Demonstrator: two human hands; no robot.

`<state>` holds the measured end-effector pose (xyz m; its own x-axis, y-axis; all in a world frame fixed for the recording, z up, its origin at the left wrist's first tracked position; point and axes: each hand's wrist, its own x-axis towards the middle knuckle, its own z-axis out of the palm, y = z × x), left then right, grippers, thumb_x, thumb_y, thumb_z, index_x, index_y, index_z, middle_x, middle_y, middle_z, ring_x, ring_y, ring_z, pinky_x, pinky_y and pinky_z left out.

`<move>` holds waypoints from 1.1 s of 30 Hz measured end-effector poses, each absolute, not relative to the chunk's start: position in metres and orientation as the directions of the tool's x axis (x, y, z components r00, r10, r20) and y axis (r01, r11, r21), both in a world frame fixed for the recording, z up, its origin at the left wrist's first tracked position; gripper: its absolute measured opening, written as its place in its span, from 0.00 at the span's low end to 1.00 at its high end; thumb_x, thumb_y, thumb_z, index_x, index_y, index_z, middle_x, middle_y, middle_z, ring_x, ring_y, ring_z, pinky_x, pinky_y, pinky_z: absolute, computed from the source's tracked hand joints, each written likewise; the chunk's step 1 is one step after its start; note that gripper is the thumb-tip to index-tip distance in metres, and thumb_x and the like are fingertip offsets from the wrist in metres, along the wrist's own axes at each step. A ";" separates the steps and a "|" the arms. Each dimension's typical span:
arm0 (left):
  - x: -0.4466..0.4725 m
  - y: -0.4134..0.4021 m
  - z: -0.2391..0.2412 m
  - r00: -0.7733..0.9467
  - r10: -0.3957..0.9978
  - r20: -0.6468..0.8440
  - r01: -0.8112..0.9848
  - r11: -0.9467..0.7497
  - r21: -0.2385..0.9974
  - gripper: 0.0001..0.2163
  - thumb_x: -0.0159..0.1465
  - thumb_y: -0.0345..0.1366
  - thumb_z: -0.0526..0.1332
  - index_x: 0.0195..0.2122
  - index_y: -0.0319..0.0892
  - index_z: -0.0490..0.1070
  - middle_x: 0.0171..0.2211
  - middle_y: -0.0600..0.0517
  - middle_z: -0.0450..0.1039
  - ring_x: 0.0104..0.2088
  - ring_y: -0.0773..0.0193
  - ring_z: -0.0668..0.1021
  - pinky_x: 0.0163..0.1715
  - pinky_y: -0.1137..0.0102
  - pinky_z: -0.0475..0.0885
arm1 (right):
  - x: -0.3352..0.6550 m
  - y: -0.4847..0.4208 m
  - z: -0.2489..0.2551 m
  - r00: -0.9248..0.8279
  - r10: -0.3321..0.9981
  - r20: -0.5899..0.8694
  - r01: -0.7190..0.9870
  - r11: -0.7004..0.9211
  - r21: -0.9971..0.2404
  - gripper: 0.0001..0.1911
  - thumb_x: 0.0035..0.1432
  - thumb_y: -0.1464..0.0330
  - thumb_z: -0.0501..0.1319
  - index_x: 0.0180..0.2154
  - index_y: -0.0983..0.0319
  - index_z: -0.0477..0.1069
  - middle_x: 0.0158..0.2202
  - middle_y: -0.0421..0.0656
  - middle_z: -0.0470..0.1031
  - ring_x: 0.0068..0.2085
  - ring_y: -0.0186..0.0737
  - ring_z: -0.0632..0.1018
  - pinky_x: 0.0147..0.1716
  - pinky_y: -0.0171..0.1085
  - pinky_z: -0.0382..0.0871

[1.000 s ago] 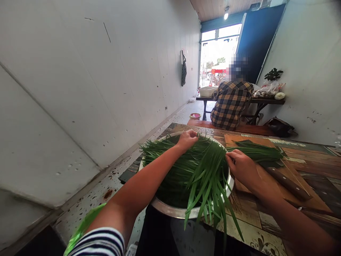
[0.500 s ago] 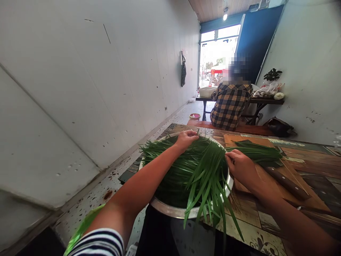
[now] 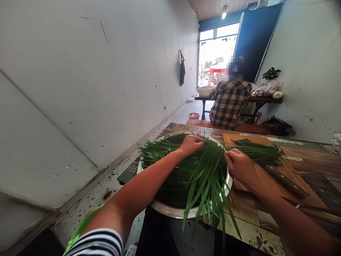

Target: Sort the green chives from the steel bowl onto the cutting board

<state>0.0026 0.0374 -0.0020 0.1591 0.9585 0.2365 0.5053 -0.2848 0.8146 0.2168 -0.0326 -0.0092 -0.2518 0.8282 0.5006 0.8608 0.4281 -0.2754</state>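
A round metal basin (image 3: 170,212) stands before me, heaped with long green garlic chives (image 3: 160,151). A fan of chives (image 3: 204,174) hangs over its near right rim. My left hand (image 3: 192,144) reaches across the basin, thumb and fingertips pinched at the fan's upper left end. At the fan's right end, beside the rim, my right hand (image 3: 241,163) is closed with its fingertips on the chives. Any thin stick inside that row is hidden. Behind my right hand, more chives (image 3: 255,151) lie on a wooden cutting board (image 3: 278,185).
A knife with a brown handle (image 3: 287,181) rests on the board. Thin sticks (image 3: 234,201) lie between basin and board on the wood-patterned table (image 3: 246,213). Ahead, a person in a plaid shirt (image 3: 230,103) sits on a red bench (image 3: 250,128), with a white tub (image 3: 206,91) beyond.
My left hand has shifted slightly right and down, closer to the right hand along the top of the fan. My right hand stays almost where it was.
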 end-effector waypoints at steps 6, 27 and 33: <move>0.003 0.037 0.001 0.146 0.958 0.247 0.549 -0.286 0.785 0.13 0.53 0.34 0.60 0.36 0.38 0.79 0.30 0.50 0.79 0.30 0.66 0.77 0.36 0.73 0.72 | 0.217 -0.032 -0.010 -0.255 0.823 0.508 0.863 0.430 -0.264 0.15 0.60 0.66 0.50 0.32 0.63 0.74 0.33 0.45 0.74 0.32 0.37 0.73 0.32 0.35 0.63; 0.003 0.033 0.002 0.174 0.934 0.313 0.583 -0.354 0.731 0.11 0.54 0.32 0.60 0.37 0.41 0.79 0.33 0.52 0.79 0.36 0.65 0.78 0.43 0.72 0.72 | 0.218 -0.032 -0.010 -0.256 0.817 0.517 0.859 0.438 -0.265 0.16 0.60 0.66 0.49 0.31 0.63 0.74 0.33 0.45 0.74 0.32 0.38 0.74 0.33 0.35 0.63; 0.014 0.025 0.004 0.281 0.895 0.346 0.559 -0.445 0.699 0.13 0.56 0.30 0.58 0.39 0.42 0.79 0.38 0.52 0.79 0.40 0.64 0.78 0.47 0.71 0.71 | 0.218 -0.031 -0.012 -0.250 0.809 0.531 0.856 0.441 -0.269 0.15 0.60 0.66 0.49 0.32 0.63 0.74 0.32 0.45 0.74 0.31 0.37 0.73 0.33 0.35 0.63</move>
<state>0.0137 0.0252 0.0038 0.2809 0.8953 0.3457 0.5594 -0.4455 0.6990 0.2178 -0.0310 -0.0119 -0.2502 0.8095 0.5312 0.8560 0.4413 -0.2694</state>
